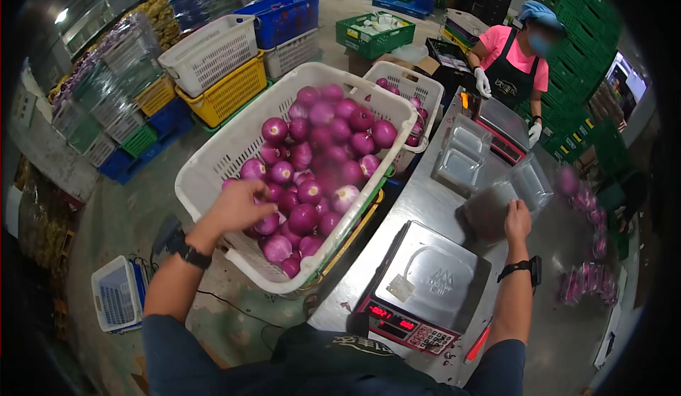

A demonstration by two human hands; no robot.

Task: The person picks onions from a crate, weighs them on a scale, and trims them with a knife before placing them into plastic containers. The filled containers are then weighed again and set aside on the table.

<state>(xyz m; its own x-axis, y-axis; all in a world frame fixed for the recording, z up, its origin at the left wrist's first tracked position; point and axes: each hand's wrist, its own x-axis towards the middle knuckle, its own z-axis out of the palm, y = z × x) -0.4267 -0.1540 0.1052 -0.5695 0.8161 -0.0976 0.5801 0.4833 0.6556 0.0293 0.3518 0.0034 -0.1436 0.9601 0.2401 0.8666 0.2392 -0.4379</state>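
- A produce packing hall with a concrete floor; a long stainless steel table (567, 304) runs up the right side, and stacked crates stand on the left.
- The fingers of the left hand (237, 208) curl down over the peeled red onions (326, 155) at the near-left edge of the heap and touch them. The palm covers the grip, so I cannot tell whether one is actually held.
- Those onions fill a large white plastic lattice crate (213, 162), tilted toward the table and just beside it.
- A black wristwatch (193, 255) sits on the left wrist.
- The fingers of the right hand (517, 220) are closed on the near rim of a clear plastic tray (496, 204) (blurred), which is on or just above the table top.
- A black band (521, 268) sits on the right wrist.
- A flat steel digital scale (429, 286) with red digits stands between the two arms, near the tray.
- A stack of empty clear trays (461, 155) lies farther up the table.
- Packed onion trays (589, 282) lie along the right edge, blurred.
- A second white crate (408, 84) of onions stands behind the first.
- A co-worker in a pink shirt, black apron and white gloves (514, 59) stands at the far end.
- Yellow (227, 91), blue (284, 17) and green (374, 38) crates sit on the floor beyond.
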